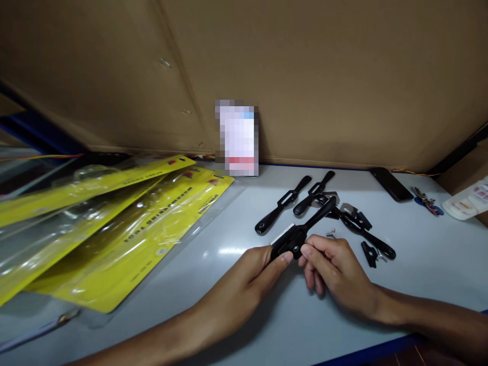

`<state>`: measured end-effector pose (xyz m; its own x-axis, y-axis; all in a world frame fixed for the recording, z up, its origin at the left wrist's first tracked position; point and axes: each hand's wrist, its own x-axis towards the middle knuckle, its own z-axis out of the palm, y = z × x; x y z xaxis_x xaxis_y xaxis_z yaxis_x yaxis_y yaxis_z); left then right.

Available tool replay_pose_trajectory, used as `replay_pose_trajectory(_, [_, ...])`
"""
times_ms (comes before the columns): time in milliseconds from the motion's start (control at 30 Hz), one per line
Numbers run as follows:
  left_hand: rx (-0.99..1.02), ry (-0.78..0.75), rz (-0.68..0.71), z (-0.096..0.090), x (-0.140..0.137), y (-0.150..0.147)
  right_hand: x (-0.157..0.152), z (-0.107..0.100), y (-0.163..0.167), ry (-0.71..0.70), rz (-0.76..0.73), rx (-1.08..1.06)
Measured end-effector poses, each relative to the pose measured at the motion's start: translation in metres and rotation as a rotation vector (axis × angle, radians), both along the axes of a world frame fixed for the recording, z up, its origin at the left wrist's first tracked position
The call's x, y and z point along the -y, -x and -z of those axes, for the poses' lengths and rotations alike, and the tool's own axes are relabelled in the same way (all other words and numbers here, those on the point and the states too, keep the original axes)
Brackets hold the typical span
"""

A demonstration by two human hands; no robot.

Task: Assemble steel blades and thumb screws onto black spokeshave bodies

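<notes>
A black spokeshave point(293, 240) lies tilted in my left hand point(256, 272), whose thumb presses on its middle near a round hole. A bright blade edge shows along its upper left side. My right hand point(337, 272) is pinched at the right of the hole, thumb against forefinger; whatever sits between them is hidden. Beyond the hands, a black spokeshave body point(284, 204) and another one point(315, 193) rest on the table. Farther right lies a third spokeshave point(368, 236). Near it are a small black clamp plate point(368, 253) and a wing screw point(331, 234).
Yellow-backed clear blister packs point(152, 244) are fanned out on the left of the grey table point(213, 320). A phone point(391, 184), keys point(425, 198) and a white bottle point(467, 201) stand or lie at the right. A cardboard wall point(324, 76) rises behind.
</notes>
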<state>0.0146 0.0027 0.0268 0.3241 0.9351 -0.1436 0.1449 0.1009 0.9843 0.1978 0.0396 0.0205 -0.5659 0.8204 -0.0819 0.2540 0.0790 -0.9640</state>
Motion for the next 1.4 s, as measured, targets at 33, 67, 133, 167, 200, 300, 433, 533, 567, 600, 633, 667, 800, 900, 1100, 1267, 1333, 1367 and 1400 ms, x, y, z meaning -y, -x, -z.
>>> replay_pose_trajectory(33, [-0.001, -0.003, -0.006, 0.0, 0.0, 0.0, 0.0, 0.0, 0.0, 0.0, 0.002, -0.004])
replay_pose_trajectory(67, [-0.004, -0.004, -0.008, 0.001, 0.0, 0.0, 0.0, 0.0, 0.0, 0.002, 0.006, -0.008])
replay_pose_trajectory(133, [-0.014, -0.007, -0.004, 0.002, 0.001, 0.0, 0.0, 0.0, 0.0, 0.009, 0.014, -0.015])
replay_pose_trajectory(167, [-0.016, -0.008, -0.003, 0.002, 0.001, 0.0, 0.0, 0.001, 0.0, 0.011, 0.018, -0.016])
replay_pose_trajectory(200, [-0.014, -0.009, -0.003, 0.002, 0.001, 0.0, 0.001, 0.001, 0.0, 0.013, 0.02, -0.017])
replay_pose_trajectory(300, [-0.001, 0.002, 0.008, 0.002, 0.0, 0.0, 0.003, 0.002, 0.001, 0.014, 0.017, -0.012])
replay_pose_trajectory(433, [-0.011, 0.029, -0.01, 0.006, 0.002, 0.002, -0.004, -0.002, -0.001, -0.066, 0.037, 0.023])
replay_pose_trajectory(533, [-0.026, 0.06, -0.044, 0.013, 0.003, 0.004, -0.023, -0.014, -0.013, -0.289, 0.165, 0.065])
replay_pose_trajectory(567, [-0.03, 0.078, -0.052, 0.015, 0.003, 0.005, -0.032, -0.019, -0.018, -0.397, 0.244, 0.094])
replay_pose_trajectory(600, [-0.033, 0.101, -0.055, 0.016, 0.003, 0.006, -0.042, -0.023, -0.024, -0.502, 0.341, 0.123])
replay_pose_trajectory(633, [-0.033, 0.123, -0.059, 0.018, 0.003, 0.006, -0.051, -0.027, -0.03, -0.595, 0.401, 0.155])
replay_pose_trajectory(667, [-0.03, 0.142, -0.066, 0.018, 0.003, 0.006, -0.06, -0.03, -0.036, -0.673, 0.417, 0.201])
replay_pose_trajectory(800, [0.011, 0.191, -0.067, 0.018, 0.001, 0.004, -0.081, -0.028, -0.048, -0.757, 0.157, 0.542])
replay_pose_trajectory(900, [0.031, 0.203, -0.06, 0.019, 0.001, 0.004, -0.081, -0.024, -0.047, -0.697, 0.071, 0.754])
replay_pose_trajectory(1100, [0.017, 0.203, -0.064, 0.021, 0.001, 0.006, -0.077, -0.037, -0.048, -0.539, -0.132, 0.866])
replay_pose_trajectory(1267, [-0.027, 0.194, -0.05, 0.02, 0.001, 0.006, -0.077, -0.047, -0.057, -0.496, -0.206, 0.854])
replay_pose_trajectory(1333, [-0.029, 0.189, -0.049, 0.021, 0.002, 0.007, -0.076, -0.051, -0.061, -0.505, -0.228, 0.865])
replay_pose_trajectory(1367, [-0.026, 0.186, -0.052, 0.021, 0.002, 0.007, -0.074, -0.053, -0.062, -0.515, -0.243, 0.874])
replay_pose_trajectory(1400, [-0.024, 0.183, -0.057, 0.021, 0.002, 0.007, -0.072, -0.055, -0.064, -0.527, -0.261, 0.883])
